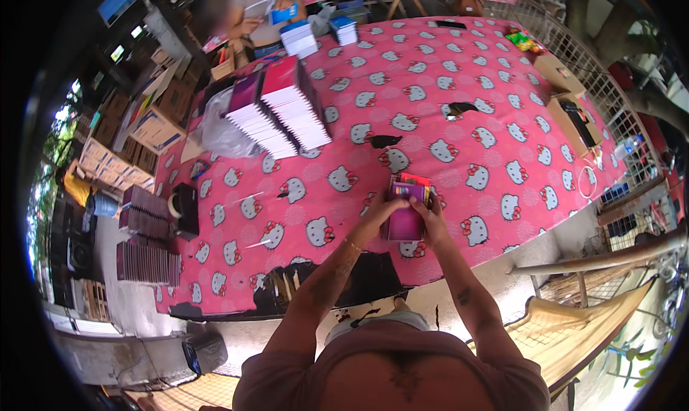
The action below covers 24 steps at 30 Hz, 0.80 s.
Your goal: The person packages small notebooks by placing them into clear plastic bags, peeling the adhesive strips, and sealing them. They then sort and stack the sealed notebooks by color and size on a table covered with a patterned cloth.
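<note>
My left hand (379, 213) and my right hand (433, 217) both grip a small stack of purple and magenta booklets (407, 211), held just above the pink patterned tablecloth (459, 88) near the table's front edge. The top booklet shows an orange and red edge at the far end. Further back on the table lie two long fanned rows of white-edged booklets with magenta covers (280, 113).
Another person (267, 9) at the far end holds a blue booklet beside two small blue-topped stacks (299, 38). Cardboard boxes (570, 117) line the right edge by a wire fence. More boxes and booklet stacks (147, 239) sit on the left. A black tape dispenser (185, 208) stands near the left edge.
</note>
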Available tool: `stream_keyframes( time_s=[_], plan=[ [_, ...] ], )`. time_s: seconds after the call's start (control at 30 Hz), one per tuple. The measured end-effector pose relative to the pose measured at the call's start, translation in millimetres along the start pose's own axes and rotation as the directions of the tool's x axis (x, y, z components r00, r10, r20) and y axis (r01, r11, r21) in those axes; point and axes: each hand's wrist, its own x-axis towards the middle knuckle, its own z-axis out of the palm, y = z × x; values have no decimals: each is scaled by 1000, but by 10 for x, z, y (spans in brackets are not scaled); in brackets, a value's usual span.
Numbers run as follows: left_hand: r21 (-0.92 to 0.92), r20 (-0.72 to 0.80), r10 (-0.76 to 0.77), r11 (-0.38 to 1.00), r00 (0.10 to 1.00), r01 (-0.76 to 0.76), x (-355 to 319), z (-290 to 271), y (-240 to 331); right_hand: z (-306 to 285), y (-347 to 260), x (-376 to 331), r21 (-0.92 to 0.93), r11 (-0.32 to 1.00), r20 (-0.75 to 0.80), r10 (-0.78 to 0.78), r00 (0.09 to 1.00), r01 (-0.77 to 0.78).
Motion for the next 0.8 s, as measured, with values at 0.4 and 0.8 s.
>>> stream_keyframes(
  time_s=[0.4, 0.8],
  plan=[
    [60, 9, 398, 916, 918, -397, -1707, -1683, -415, 1303, 1810, -928, -228, 857, 402, -349, 846, 462],
    [331, 159, 361, 857, 919, -394, -2024, -1912, -556, 1394, 1969, -1207, -281, 788, 397, -424, 814, 548]
  ],
)
